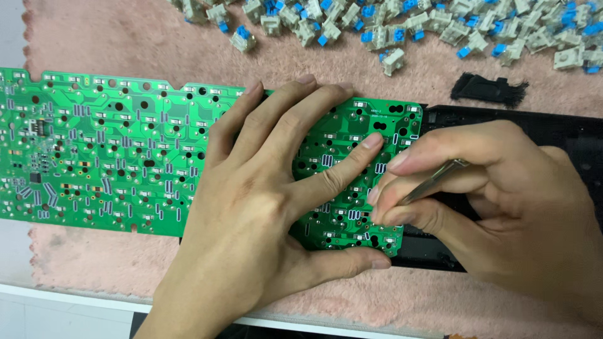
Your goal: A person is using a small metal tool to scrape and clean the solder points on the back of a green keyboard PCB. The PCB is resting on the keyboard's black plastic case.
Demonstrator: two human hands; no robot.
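A fuzzy pink mat [113, 257] covers a white table [38, 301] — even, soft light.

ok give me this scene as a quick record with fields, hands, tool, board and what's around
left hand: left hand pressed flat on the long green printed circuit board
right hand: right hand pinching slim metal tweezers, tips hidden near the board's right end
under board: black plastic keyboard case
surface: pink fuzzy mat
nearby: pile of beige key switches with blue stems; small black brush

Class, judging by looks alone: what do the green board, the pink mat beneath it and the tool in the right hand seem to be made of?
Green board: probably rigid laminate, glossy green coating, silvery solder pads.
Pink mat: soft fabric, fuzzy nap.
Tool in the right hand: apparently metal, pale shiny sheen.
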